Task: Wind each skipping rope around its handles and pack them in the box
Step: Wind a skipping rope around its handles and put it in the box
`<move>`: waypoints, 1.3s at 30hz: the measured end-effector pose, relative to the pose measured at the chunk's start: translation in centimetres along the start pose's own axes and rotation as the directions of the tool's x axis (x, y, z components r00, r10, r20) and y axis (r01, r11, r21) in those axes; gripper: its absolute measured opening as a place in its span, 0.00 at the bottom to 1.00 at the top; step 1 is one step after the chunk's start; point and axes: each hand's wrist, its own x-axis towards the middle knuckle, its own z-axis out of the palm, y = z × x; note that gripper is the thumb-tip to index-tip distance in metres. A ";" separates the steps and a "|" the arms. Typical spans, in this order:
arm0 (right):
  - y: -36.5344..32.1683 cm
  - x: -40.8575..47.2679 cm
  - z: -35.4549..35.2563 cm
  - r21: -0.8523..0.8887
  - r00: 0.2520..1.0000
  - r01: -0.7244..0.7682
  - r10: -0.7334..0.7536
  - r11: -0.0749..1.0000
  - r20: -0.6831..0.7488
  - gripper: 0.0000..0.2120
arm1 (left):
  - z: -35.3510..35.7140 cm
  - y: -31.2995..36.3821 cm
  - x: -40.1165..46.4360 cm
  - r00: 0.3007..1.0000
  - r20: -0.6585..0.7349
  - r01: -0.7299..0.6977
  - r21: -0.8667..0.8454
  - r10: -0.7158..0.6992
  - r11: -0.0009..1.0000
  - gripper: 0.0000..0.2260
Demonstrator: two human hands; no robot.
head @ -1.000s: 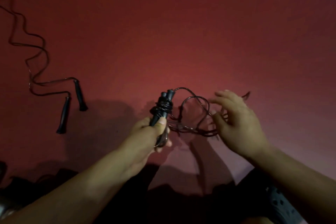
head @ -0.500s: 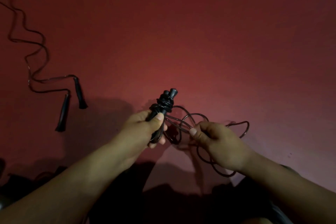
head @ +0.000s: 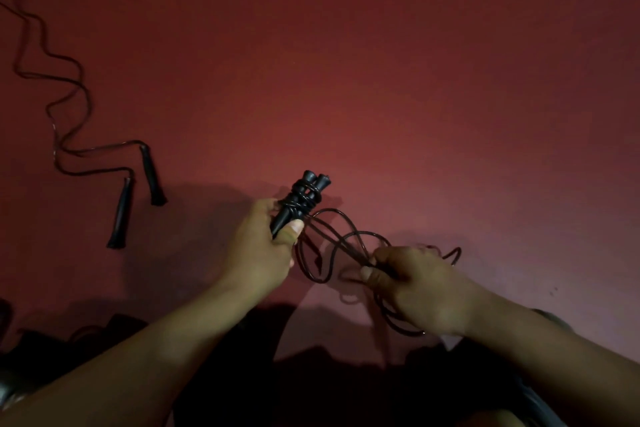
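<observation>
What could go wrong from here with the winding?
The slack rope between the hands lies in crossed loops, so pulling it could tighten a knot. The left hand holds the paired handles low, below the few turns near their tops; those turns might slide off. The right hand pinches several strands at once, which may feed unevenly.

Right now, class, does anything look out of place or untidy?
Yes. A second skipping rope sprawls unwound across the red floor at far left, handles apart, while the left hand grips the part-wound handles.
</observation>
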 end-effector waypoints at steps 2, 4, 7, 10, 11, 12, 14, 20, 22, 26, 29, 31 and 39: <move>0.3 -0.1 -0.1 0.025 1.000 0.000 0.000 1.000 0.011 0.15 | -0.3 -0.3 0.3 0.999 -0.037 0.032 0.010 -0.031 0.999 0.04; 0.5 -0.1 0.0 0.024 0.998 0.056 -0.056 0.998 -0.004 0.15 | -0.5 -0.4 0.5 0.998 -0.031 0.050 0.028 -0.049 0.998 0.03; 0.4 0.2 -0.1 -0.009 0.970 0.234 -0.234 0.972 -0.063 0.09 | -0.7 -0.8 0.5 0.998 0.034 0.050 0.144 -0.056 0.988 0.03; -0.5 0.2 -0.7 -0.173 0.918 0.382 -0.394 0.908 -0.040 0.14 | -0.7 -0.8 0.2 0.990 0.138 -0.029 0.309 -0.014 0.951 0.05; -0.8 0.2 -1.1 -0.229 0.906 0.400 -0.421 0.887 -0.048 0.17 | -0.7 -0.5 0.0 0.982 0.187 -0.076 0.354 0.009 0.932 0.05; -1.0 0.1 -1.6 -0.272 0.894 0.410 -0.443 0.870 -0.069 0.19 | -0.7 -0.2 -0.2 0.968 0.248 -0.123 0.387 0.025 0.914 0.05; -1.3 0.1 -2.5 -0.317 0.880 0.411 -0.463 0.855 -0.107 0.19 | -0.7 0.7 -0.8 0.920 0.391 -0.204 0.416 0.028 0.886 0.04; -0.7 1.8 -4.1 -0.435 0.859 0.338 -0.462 0.835 -0.221 0.19 | -1.1 3.0 -1.8 0.778 0.625 -0.382 0.380 0.071 0.843 0.05; -0.4 2.2 -4.5 -0.438 0.867 0.300 -0.434 0.847 -0.244 0.22 | -1.3 4.0 -2.1 0.739 0.671 -0.381 0.333 0.067 0.863 0.05; 0.6 2.9 -4.3 -0.268 0.878 0.313 -0.386 0.911 -0.284 0.17 | -2.4 5.8 -2.2 0.639 0.762 -0.350 0.165 0.106 0.922 0.03; 1.0 3.6 -4.0 -0.004 0.928 0.232 -0.223 0.973 -0.300 0.11 | -3.3 6.4 -1.9 0.581 0.801 -0.350 0.084 0.146 0.933 0.03; 1.1 3.7 -3.8 0.335 0.975 0.099 -0.024 0.937 -0.220 0.08 | -3.5 6.4 -2.0 0.551 0.819 -0.308 0.020 0.161 0.951 0.05; 2.3 3.0 -1.6 0.512 0.983 0.128 -0.039 0.849 -0.181 0.05 | -2.8 5.4 -2.5 0.653 0.707 -0.127 -0.249 0.270 0.960 0.06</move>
